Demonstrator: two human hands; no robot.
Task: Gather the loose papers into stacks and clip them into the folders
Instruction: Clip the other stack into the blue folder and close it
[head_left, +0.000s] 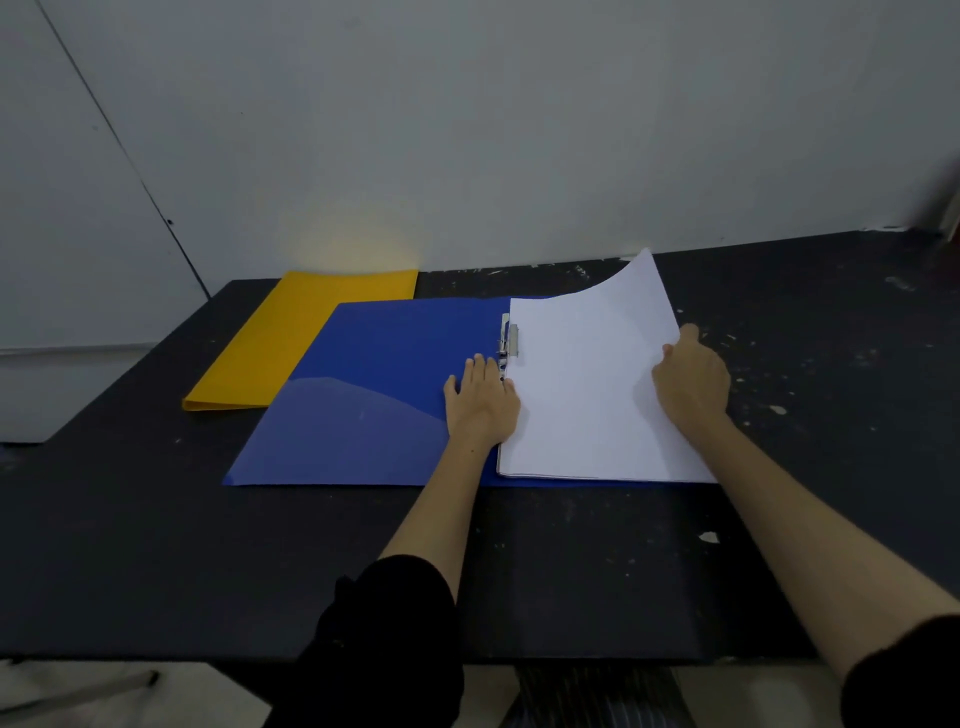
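A blue folder (363, 395) lies open on the black table (156, 545). A stack of white papers (582, 395) rests on its right half, next to the metal clip (510, 340) at the spine. The stack's far right corner curls upward. My left hand (483, 400) lies flat with fingers spread on the folder at the stack's left edge, just below the clip. My right hand (691, 379) grips the right edge of the stack, thumb on top. A closed yellow folder (301, 338) lies behind the blue one at the left.
A pale wall runs directly behind the table. The tabletop to the right carries white paint flecks (709, 538). The table's front edge is near my body, and its left corner is cut at an angle.
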